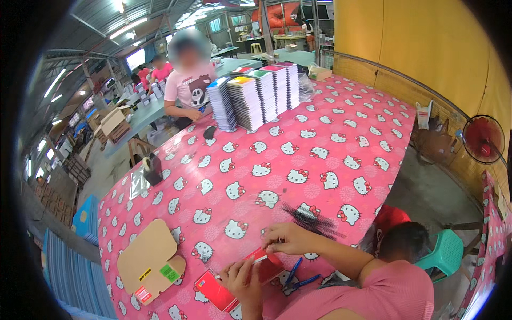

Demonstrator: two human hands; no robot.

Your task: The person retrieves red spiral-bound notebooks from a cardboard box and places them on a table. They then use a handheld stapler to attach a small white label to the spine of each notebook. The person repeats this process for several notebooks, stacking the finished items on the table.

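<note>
A red-covered notebook (213, 292) lies at the table's near edge, its glossy red covers showing on both sides of a pale middle strip. My left hand (242, 278) rests over that strip with curled fingers gripping the notebook. At the strip's far end, my right hand (285, 240) is closed in a pinch; anything between its fingertips is too small to make out. Blue-handled pliers (295, 277) lie right of the notebook, close to my body. Beyond my right forearm is a pile of black binding coils (314, 221).
A cut cardboard piece (146, 250) lies left, with a tape roll (152, 169) beyond. Tall notebook stacks (248, 104) stand at the far edge, near a standing person (189, 88). Another person's head (402, 241) and a green stool (445, 253) are at right.
</note>
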